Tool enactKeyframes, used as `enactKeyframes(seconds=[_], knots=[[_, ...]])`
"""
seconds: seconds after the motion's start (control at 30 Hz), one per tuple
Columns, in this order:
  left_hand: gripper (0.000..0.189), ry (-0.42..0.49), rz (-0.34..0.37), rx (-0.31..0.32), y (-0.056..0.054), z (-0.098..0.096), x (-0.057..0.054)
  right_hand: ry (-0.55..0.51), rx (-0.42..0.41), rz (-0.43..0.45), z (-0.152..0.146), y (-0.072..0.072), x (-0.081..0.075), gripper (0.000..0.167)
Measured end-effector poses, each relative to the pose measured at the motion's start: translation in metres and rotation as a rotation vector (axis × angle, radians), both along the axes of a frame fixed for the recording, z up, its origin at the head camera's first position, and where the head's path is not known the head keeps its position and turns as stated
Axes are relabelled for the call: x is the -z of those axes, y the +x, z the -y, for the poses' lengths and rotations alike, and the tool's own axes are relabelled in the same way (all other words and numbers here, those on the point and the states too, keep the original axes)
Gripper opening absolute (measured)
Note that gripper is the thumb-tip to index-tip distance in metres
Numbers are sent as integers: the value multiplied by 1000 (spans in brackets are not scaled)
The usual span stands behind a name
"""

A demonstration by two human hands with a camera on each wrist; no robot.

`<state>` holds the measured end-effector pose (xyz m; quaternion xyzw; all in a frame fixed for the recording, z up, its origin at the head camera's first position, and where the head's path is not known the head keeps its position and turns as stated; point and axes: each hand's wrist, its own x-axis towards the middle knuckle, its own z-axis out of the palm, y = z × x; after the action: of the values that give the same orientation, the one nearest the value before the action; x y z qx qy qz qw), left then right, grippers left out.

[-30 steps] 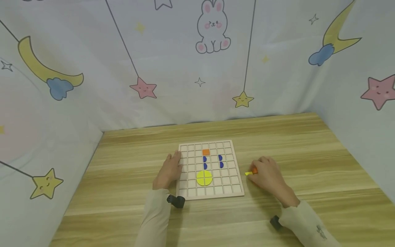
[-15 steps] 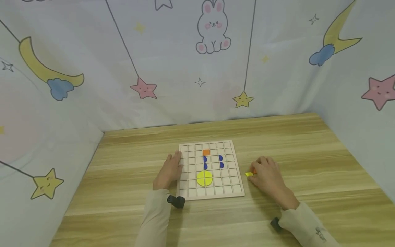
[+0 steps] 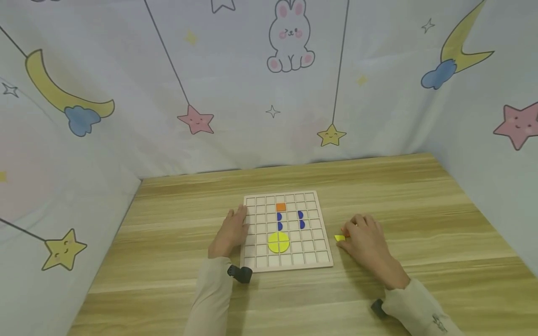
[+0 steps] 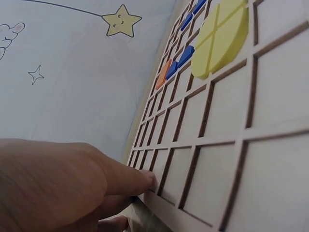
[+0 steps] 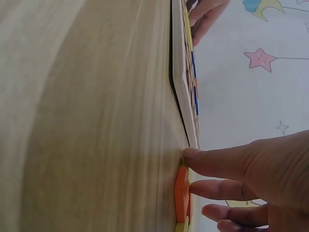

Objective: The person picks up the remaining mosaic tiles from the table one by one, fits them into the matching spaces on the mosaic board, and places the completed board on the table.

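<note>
My left hand (image 3: 230, 233) rests along the left edge of a pale wooden grid board (image 3: 311, 259). In the left wrist view, a fingertip (image 4: 146, 180) lies on the board's rim, with other fingers lower down beside it. To the right of the board, my right hand (image 3: 366, 242) is low over small flat pieces on the table. Its thumb tip touches down at a yellow piece (image 3: 339, 238), and the index fingertip is at an orange piece (image 5: 181, 195). The remaining fingers are held off the table, loosely extended. Another yellow piece (image 5: 180, 226) shows under the hand in the right wrist view.
On the board sit an orange square (image 3: 280, 207), several blue half-round pieces (image 3: 302, 224) and a yellow disc of quarter pieces (image 3: 284, 247). The wood-grain table (image 3: 168, 224) meets a printed cloth backdrop (image 3: 235, 144) at the back and sides.
The yellow piece by my right thumb has turned slightly and shows more of its face. My right fingers have shifted a little around the orange piece. My left hand and the board stay put.
</note>
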<state>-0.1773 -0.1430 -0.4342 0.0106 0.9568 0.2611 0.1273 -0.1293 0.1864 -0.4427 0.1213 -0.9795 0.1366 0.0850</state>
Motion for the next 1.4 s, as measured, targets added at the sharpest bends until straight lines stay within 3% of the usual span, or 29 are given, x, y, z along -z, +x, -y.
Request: enactKeyframes(seconds=[0.47, 0.83, 1.0, 1.4], knots=[[57, 10, 7, -2, -1, 2, 1, 29, -34, -90, 6, -5, 3, 14], [56, -12, -7, -6, -1, 1, 4, 52, -126, -131, 1, -14, 1, 7], [56, -7, -3, -8, -2, 1, 4, 12, -176, -115, -3, -22, -3, 7], [56, -7, -5, -2, -3, 1, 4, -135, -241, 37, 7, -38, -9, 8]])
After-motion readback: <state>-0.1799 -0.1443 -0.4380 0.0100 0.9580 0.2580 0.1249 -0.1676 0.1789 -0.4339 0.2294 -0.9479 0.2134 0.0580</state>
